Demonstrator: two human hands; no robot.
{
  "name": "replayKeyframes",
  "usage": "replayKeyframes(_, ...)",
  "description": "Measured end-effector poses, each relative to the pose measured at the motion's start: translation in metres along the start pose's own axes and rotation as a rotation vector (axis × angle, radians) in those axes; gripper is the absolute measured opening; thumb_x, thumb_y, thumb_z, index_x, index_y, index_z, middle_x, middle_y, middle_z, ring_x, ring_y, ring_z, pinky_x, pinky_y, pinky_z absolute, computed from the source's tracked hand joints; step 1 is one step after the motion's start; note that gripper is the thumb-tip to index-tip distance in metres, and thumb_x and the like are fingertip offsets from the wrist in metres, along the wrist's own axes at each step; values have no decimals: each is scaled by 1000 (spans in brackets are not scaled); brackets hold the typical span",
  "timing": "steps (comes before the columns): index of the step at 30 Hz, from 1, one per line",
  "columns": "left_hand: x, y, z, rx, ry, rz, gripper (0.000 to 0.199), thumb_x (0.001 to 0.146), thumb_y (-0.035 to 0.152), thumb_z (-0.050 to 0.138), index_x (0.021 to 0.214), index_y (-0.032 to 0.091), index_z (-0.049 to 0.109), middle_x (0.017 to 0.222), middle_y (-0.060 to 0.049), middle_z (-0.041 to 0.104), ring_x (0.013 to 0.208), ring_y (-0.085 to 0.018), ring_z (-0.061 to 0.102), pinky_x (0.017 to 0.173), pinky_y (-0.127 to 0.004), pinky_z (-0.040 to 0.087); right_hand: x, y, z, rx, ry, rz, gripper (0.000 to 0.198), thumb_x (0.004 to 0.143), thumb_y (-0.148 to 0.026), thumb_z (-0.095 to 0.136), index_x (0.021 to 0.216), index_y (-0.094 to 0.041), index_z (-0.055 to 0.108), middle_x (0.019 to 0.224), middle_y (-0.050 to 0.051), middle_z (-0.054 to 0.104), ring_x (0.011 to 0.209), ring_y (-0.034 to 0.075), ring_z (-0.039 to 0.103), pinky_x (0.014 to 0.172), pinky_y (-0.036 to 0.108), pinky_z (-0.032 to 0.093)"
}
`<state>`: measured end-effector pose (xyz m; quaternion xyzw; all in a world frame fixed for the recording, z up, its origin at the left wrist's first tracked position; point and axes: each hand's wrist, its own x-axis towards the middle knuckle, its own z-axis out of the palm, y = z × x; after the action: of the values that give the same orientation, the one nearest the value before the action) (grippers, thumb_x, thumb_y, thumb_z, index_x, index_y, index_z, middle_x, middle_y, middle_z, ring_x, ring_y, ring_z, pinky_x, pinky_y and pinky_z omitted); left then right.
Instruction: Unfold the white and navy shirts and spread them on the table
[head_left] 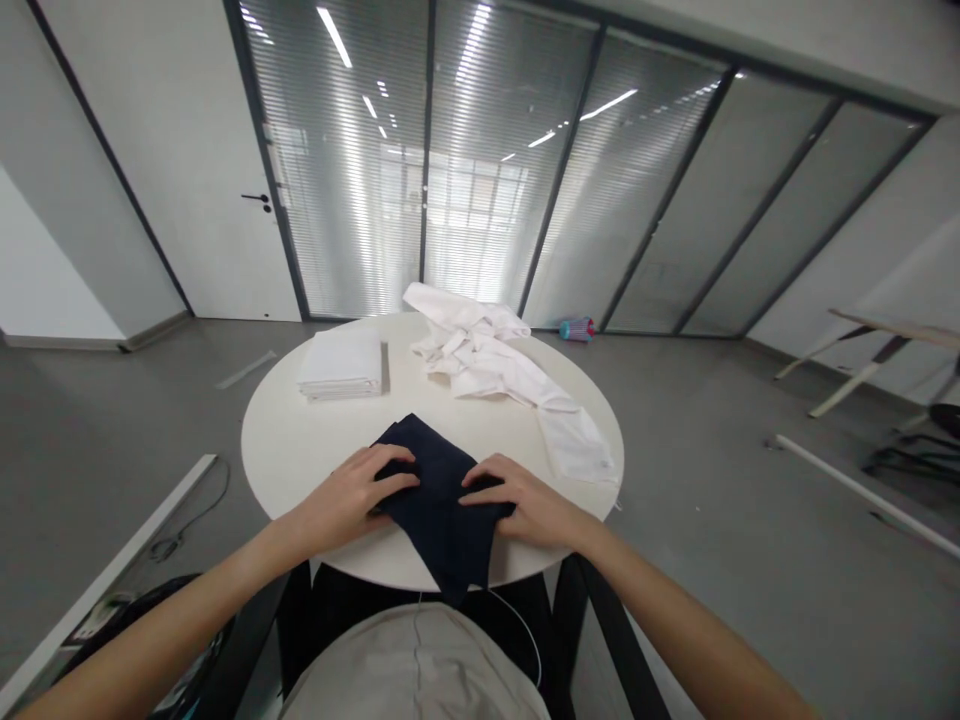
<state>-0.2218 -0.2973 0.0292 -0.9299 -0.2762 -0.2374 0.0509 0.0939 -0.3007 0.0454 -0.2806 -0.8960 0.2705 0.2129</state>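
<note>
Your landmark is the round white table (292,440) in front of you. On the floor to the left of the table lies a long white bar (112,570), with a thin cable near its far end. On the table's far left sits a neat stack of folded white cloth (343,365).

At the table's near side, left of its middle, your left hand (367,485) rests palm down on the left edge of a dark navy cloth (442,480), 2 fingertips parted and pointing right. The navy cloth lies directly under your fingers. Its long axis runs from a corner toward the table's middle down to a corner drooping over the near rim, so it passes between your hands; both touch it, neither clearly nearer.

Across the table's far right sprawls a crumpled white garment (480,340), 1 sleeve-like length trailing to the right rim. At the table's near right, your right hand (525,500) mirrors the left, 2 fingers spread and pointing left, forearm slanting in from the lower right. You cannot tell whether either hand pinches the fabric; the undersides are hidden.
</note>
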Motion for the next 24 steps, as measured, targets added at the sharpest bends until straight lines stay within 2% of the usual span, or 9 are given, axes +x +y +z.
replayKeyframes(2,-4,5,2,48,102,-5,63,85,18,71,144,26,49,136,-15,52,130,-33,49,104,-50,46,-1,1,8,26,105,20,22,87,-22,62,103,-25,77,107,6,68,102,22,62,93,37,49)
replayKeyframes(5,-7,10,-3,125,213,80,68,86,28,74,148,29,45,138,-16,51,137,-38,42,111,-59,35,-1,14,8,145,443,163,26,94,-34,53,85,-19,73,85,4,65,81,20,62,76,33,51)
replayKeyframes(7,-7,14,-6,90,135,162,65,87,46,73,145,28,49,137,-16,54,135,-38,43,111,-57,34,-5,29,2,200,678,297,31,93,-43,52,86,-18,69,82,4,65,76,20,61,72,33,50)
replayKeyframes(9,-6,16,-5,2,2,208,64,87,61,65,138,22,56,133,-16,58,127,-35,51,107,-52,39,-15,43,-7,193,856,385,33,88,-43,55,107,-18,65,90,5,65,78,21,61,71,35,51)
replayKeyframes(13,4,16,6,-122,-189,115,39,102,47,46,121,19,65,111,-10,69,97,-22,66,89,-37,49,-37,47,-19,-205,1160,376,61,79,-32,63,137,-21,49,119,12,55,101,25,59,86,42,52)
replayKeyframes(15,16,16,13,-94,-216,33,33,104,39,44,121,20,65,114,-9,69,101,-22,65,91,-36,47,-41,37,-18,-384,1020,291,50,84,-30,63,133,-24,55,123,12,52,112,26,56,94,44,50)
replayKeyframes(19,41,13,32,-62,-235,-8,47,99,49,53,135,19,58,142,-13,56,129,-29,53,106,-42,38,-29,25,-7,-558,329,257,42,89,-30,66,131,-26,61,120,10,60,110,28,58,95,45,50)
replayKeyframes(21,51,12,41,-79,-254,-23,58,97,54,54,143,18,51,148,-15,51,134,-31,49,109,-43,35,-19,28,-2,-625,194,315,39,89,-28,68,128,-23,65,115,10,63,106,28,60,92,44,51)
replayKeyframes(24,58,11,47,-120,-292,-65,64,96,54,56,148,19,45,137,-15,58,124,-30,55,103,-43,37,-5,34,-8,-586,179,354,24,92,-23,64,114,-20,72,106,9,67,99,25,64,88,38,52)
